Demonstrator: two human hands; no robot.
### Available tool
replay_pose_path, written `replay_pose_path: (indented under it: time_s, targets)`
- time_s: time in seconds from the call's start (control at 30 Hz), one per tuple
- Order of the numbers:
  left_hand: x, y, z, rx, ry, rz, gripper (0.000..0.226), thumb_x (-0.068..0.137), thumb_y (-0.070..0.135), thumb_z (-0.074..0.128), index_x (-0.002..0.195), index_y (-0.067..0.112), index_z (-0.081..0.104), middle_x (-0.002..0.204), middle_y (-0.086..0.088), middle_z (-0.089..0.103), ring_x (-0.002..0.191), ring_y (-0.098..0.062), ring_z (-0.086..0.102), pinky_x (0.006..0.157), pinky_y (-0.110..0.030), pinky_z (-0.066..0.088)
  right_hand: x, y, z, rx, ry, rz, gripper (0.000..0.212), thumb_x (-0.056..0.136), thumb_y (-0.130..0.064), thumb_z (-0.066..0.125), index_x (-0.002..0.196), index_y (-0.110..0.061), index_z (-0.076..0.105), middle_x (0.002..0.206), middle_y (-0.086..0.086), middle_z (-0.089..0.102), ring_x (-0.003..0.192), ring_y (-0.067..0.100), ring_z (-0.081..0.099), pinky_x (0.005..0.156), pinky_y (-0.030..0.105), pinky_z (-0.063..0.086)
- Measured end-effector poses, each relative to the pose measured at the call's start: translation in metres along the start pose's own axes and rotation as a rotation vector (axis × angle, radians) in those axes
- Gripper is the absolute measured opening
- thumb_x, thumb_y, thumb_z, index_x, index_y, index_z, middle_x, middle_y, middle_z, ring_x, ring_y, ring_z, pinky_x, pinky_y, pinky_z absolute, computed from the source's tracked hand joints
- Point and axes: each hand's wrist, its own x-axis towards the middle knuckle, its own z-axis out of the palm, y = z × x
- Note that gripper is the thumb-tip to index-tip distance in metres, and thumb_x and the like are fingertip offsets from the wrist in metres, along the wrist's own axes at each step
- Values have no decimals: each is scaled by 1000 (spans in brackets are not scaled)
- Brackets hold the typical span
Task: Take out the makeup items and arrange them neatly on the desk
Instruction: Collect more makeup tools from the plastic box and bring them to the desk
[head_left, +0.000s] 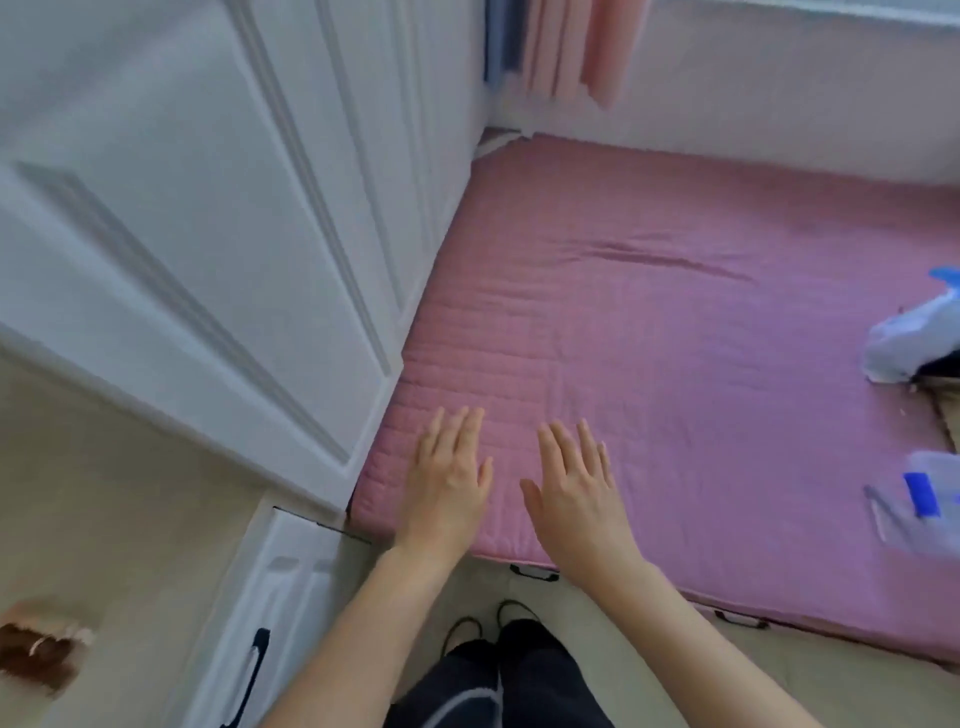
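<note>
Both hands are out flat, palms down, over the near corner of a pink quilted mattress pad (649, 291). The left hand (449, 478) sits around 7 o'clock on the pad, the right hand (576, 493) just beside it; the two are close but not touching. Fingers on both are stretched out straight and only slightly spread, holding nothing. Whether the palms actually press the pad or hover just above it, can't tell.

Makeup stuff: nothing I can positively call makeup. Out at 3 o'clock, on the pad's right edge, there's a crumpled white plastic bag with blue print (914, 343), something dark showing under it. At about 4 o'clock there's a clear plastic pouch with a blue strip (922, 499), blurry, contents not readable. Both are well apart from the hands.

A white panelled wardrobe door (208, 234) fills the 9 to 11 o'clock side, touching the pad's left edge. Pink curtain (582, 47) hangs at 12 o'clock. Dark trousers and shoes (498, 670) show at 6 o'clock on the beige floor (104, 519).
</note>
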Motion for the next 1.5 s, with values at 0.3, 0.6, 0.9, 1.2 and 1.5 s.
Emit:
replay_pose_path:
  time_s: [0.3,0.6,0.9,1.2,1.5]
  targets:
    - [6,78,20,-43,-205,460,57,98,28,44,151,17,25,156,0,28,147,-20,12,121,-37,9,-89,49,6,96,112,501,66,100,-41,35,152,-11,7,160,6,12,148,30,-1,120,44,5]
    - [-26,191,65,-26,-387,873,51,100,27,43,148,16,31,152,1,35,146,-21,17,118,-37,20,-189,115,13,229,243,904,65,99,-40,37,152,-9,15,158,7,20,148,28,5,119,42,5]
    - [-82,328,128,-18,-492,1063,52,98,25,45,148,17,31,152,2,35,145,-22,21,117,-35,20,-292,207,21,273,274,1118,64,100,-40,37,152,-10,14,158,7,20,148,30,5,120,42,13]
    - [-124,454,181,29,-557,1192,55,96,20,49,148,15,32,153,-2,34,146,-26,21,118,-40,20,-374,300,21,324,269,1248,65,100,-38,36,152,-7,12,158,13,18,148,31,4,120,43,10]
    - [-98,553,235,96,-583,1193,54,99,22,45,149,14,29,157,-4,27,148,-26,14,120,-37,16,-396,420,12,367,241,1290,65,101,-39,32,153,-10,6,160,9,13,148,31,1,120,44,11]
